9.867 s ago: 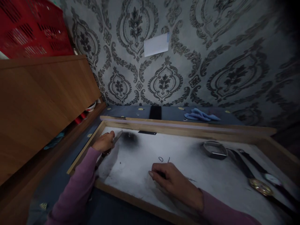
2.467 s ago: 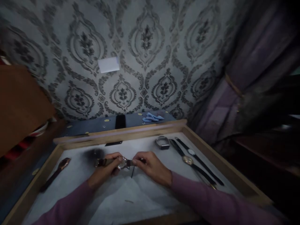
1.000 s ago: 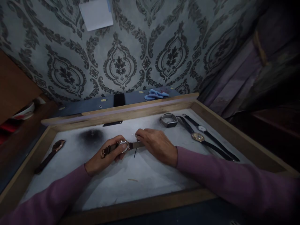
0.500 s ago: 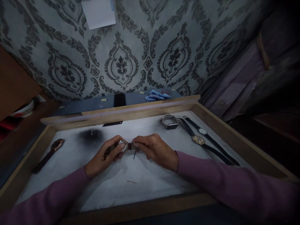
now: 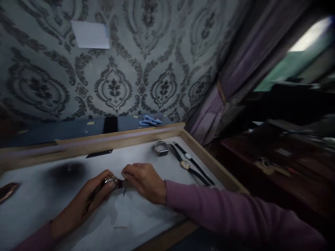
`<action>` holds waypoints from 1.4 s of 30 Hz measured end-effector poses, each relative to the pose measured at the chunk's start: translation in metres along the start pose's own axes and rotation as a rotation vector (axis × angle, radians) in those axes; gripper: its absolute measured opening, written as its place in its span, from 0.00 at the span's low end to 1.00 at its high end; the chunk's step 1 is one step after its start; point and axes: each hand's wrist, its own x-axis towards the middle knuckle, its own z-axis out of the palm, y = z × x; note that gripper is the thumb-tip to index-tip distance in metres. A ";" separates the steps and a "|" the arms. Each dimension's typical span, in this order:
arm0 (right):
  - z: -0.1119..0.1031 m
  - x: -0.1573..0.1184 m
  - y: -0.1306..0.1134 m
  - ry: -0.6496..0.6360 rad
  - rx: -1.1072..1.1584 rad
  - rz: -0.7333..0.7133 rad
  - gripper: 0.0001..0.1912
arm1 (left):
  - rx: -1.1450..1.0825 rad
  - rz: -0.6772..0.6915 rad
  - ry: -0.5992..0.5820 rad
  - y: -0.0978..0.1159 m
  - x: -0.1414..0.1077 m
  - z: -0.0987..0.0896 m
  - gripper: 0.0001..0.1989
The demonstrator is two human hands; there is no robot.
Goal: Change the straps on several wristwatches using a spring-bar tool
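Note:
My left hand (image 5: 90,195) is closed round a watch (image 5: 111,180) with a round metal case, its thumb on the case and part of the band showing below the palm. My right hand (image 5: 145,181) has its fingers bent together at the other end of the short dark strap (image 5: 122,183); what its fingertips hold is too small to tell. Under the strap a thin dark stick-like piece (image 5: 124,191) shows. Both hands are over the white surface of a wooden-framed tray (image 5: 146,134).
A square-faced watch (image 5: 161,148), a gold-faced watch (image 5: 185,165) and a small white-faced watch (image 5: 188,156) lie at the right. Another watch (image 5: 7,191) is at the far left. A blue cloth (image 5: 150,120) and black phone-like object (image 5: 110,124) are behind the frame.
The view has swung to the right, so the tray and hands appear further left and more of the room shows. My right fingertips have lifted slightly from the strap's end.

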 end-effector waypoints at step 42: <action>0.001 0.003 0.013 -0.122 0.565 0.162 0.10 | 0.378 0.055 -0.125 0.005 0.011 0.007 0.16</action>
